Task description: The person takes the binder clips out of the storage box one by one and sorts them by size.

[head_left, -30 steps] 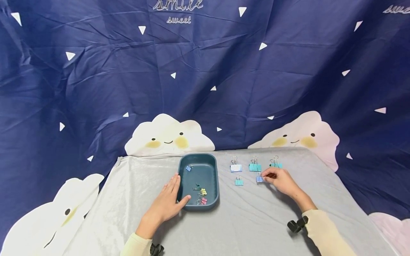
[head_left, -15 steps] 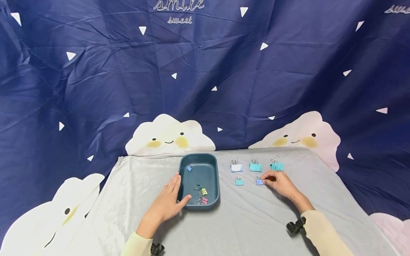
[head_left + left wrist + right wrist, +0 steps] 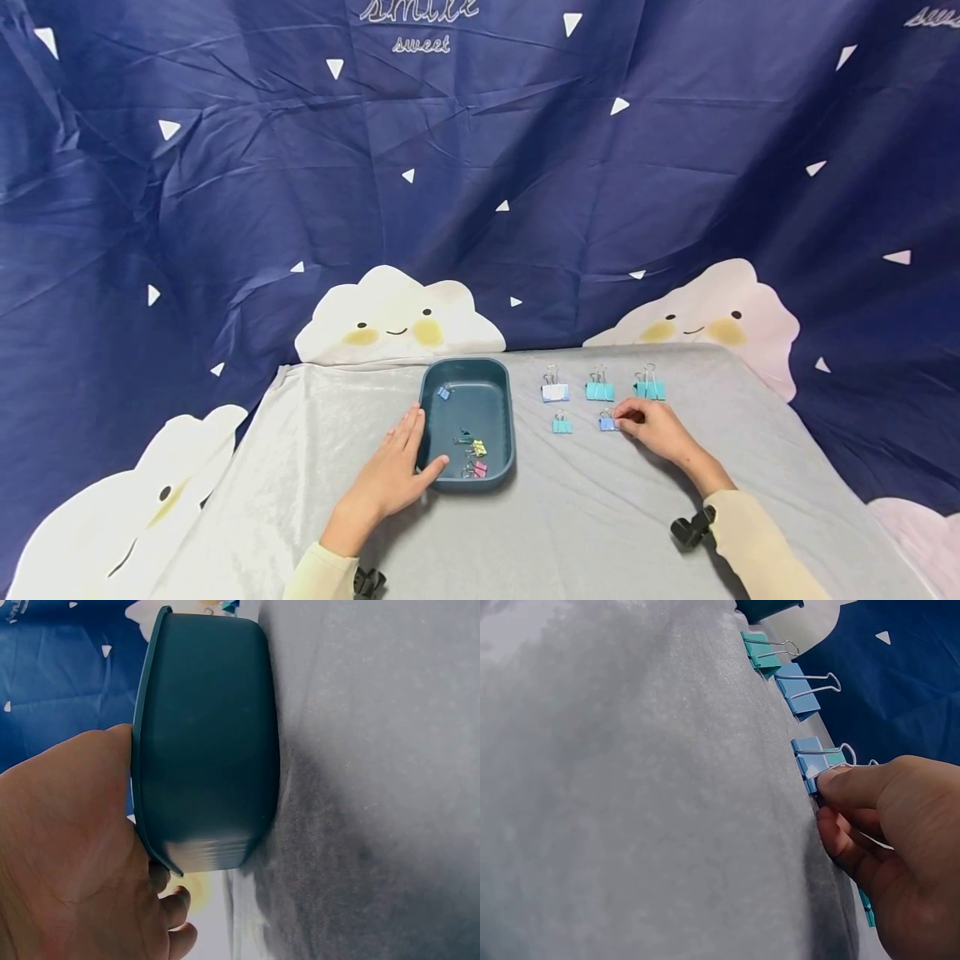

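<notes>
My right hand (image 3: 652,429) pinches the right end of a small blue binder clip (image 3: 607,424) between thumb and fingers, its body down at the cloth. In the right wrist view the clip's wire handles (image 3: 846,754) stick out towards the backdrop. My left hand (image 3: 386,479) lies spread at the left side of a dark teal tray (image 3: 513,433), fingers along its outer edge and thumb reaching over the near left rim. Inside the tray are a small blue clip (image 3: 445,392), a dark green clip (image 3: 464,437), a yellow one (image 3: 477,448) and a pink one (image 3: 477,469).
Behind the right hand stands a row of larger binder clips: a white-and-blue one (image 3: 555,392), a teal one (image 3: 599,391) and another teal one (image 3: 649,390). A small teal clip (image 3: 562,426) stands left of the pinched clip. Grey cloth (image 3: 570,517) covers the table up to a blue backdrop (image 3: 465,233).
My right hand has sunk slightly with the blue binder clip, uncovering more of the teal clip behind it. The left hand and tray stay in place.
</notes>
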`<state>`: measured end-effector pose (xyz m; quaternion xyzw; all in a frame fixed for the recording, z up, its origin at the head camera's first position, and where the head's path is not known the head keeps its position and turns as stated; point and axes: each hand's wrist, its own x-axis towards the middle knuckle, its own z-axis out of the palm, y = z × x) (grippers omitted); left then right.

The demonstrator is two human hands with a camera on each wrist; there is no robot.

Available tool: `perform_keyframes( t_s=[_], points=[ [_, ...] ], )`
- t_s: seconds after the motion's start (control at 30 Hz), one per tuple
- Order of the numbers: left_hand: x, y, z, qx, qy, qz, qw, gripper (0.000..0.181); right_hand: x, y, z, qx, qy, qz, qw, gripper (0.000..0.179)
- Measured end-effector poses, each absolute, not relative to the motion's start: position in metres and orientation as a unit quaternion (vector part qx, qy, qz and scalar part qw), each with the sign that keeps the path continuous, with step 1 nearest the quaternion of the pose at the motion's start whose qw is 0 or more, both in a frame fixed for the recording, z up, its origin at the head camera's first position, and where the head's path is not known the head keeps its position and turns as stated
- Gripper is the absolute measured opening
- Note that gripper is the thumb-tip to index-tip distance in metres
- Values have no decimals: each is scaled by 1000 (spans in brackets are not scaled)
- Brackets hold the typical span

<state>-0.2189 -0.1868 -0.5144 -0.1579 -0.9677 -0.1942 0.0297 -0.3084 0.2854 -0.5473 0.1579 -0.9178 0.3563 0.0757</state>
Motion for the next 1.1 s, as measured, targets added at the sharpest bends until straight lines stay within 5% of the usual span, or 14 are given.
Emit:
perform_keyframes(
  t_s=[0.43, 1.1],
  points=[
    [-218, -186, -511, -150, -970, -192, 12, 95, -306, 286, -545, 160, -912, 367, 93, 10],
    [-217, -185, -516, -165, -961, -217, 51, 94, -299, 269, -513, 199, -908, 357, 94, 5]
  ],
)
